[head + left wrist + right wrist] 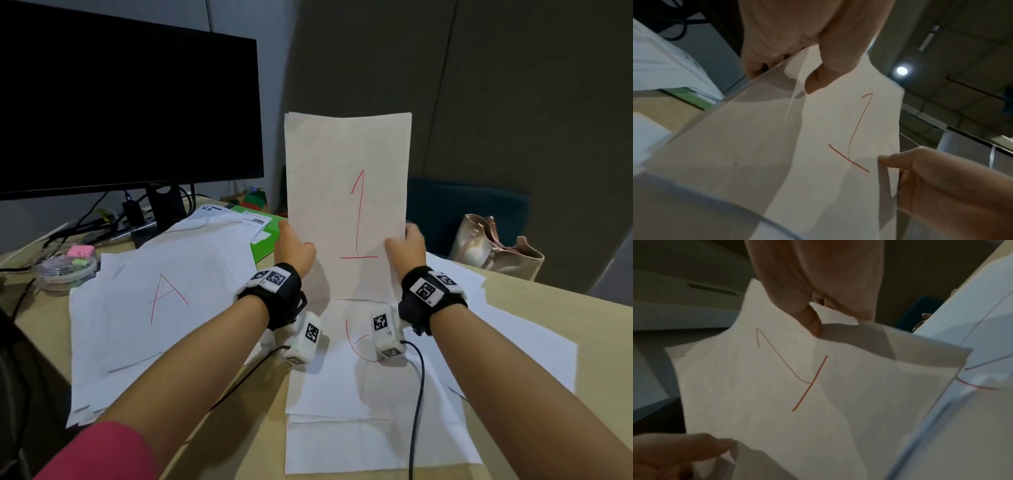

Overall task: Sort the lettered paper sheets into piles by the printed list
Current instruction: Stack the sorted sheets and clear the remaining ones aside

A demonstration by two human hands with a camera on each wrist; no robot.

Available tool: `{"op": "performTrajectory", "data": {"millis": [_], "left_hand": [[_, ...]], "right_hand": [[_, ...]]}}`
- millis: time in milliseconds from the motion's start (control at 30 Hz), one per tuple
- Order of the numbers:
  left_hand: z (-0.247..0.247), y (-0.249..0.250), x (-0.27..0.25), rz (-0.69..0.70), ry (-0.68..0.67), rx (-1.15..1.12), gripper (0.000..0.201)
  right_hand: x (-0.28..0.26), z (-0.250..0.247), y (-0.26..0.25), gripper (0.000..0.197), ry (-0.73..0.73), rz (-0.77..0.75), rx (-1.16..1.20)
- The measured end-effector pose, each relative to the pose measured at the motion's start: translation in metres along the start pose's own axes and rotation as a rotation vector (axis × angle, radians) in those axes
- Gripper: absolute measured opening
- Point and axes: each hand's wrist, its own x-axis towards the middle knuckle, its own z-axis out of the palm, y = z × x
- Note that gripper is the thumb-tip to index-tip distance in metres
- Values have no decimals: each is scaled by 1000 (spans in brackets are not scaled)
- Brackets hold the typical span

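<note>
I hold a small stack of white sheets (346, 178) upright above the desk; its front sheet (838, 129) (766, 378) bears a red "1". My left hand (294, 247) pinches the stack's left edge, thumb (818, 81) on the front. My right hand (407, 245) pinches the right edge, thumb (812, 321) on the front. A sheet with a red "A" (164, 298) lies flat at the left. Under my wrists lies a pile (356, 404) whose top sheet shows a red curved stroke, partly hidden. A printed sheet (236, 216) lies behind, near the monitor.
A dark monitor (126, 109) stands at the back left with cables and a clear dish of clips (66, 267) beside it. A green folder (263, 233) lies under papers. More white sheets (513, 342) spread at the right. A beige bag (493, 246) sits beyond the desk edge.
</note>
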Motion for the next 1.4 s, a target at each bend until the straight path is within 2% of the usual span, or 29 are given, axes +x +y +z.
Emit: {"op": "performTrajectory", "data": {"millis": [167,233,333,433,533,667,800,867,933,967,1100,1267,1400], "left_hand": [[20,18,-1,94,-96,101,41],[34,23,-4,84,-218,172,40],[53,27,-14,27,-487,320,41],[68,29,-25,110,-699,661,46],[83,32,-38,185,-826,834,51],[97,34,-47,206,-893,951,55],[106,34,-42,220,-886,1019,58],[108,35,-39,223,-891,1020,49],[107,35,-35,209,-889,992,33],[107,35,-32,198,-881,978,33],[103,30,-26,138,-827,943,35],[99,26,-32,80,-842,1010,55],[105,25,-35,16,-853,981,44]], "right_hand": [[8,-34,-10,39,199,49,-2],[15,-59,-9,37,250,69,-55],[19,-99,-2,35,353,137,-169],[16,-140,11,44,413,297,-373],[12,-175,28,43,466,393,-519],[6,-214,48,46,432,496,-649],[-5,-245,54,49,495,678,-837],[-10,-251,53,51,473,720,-964],[-14,-248,49,46,464,711,-1074],[-13,-245,48,44,456,688,-1105],[-6,-217,41,48,301,538,-1152],[1,-166,38,50,-136,311,-1141],[-1,-125,32,57,-412,178,-1181]]}}
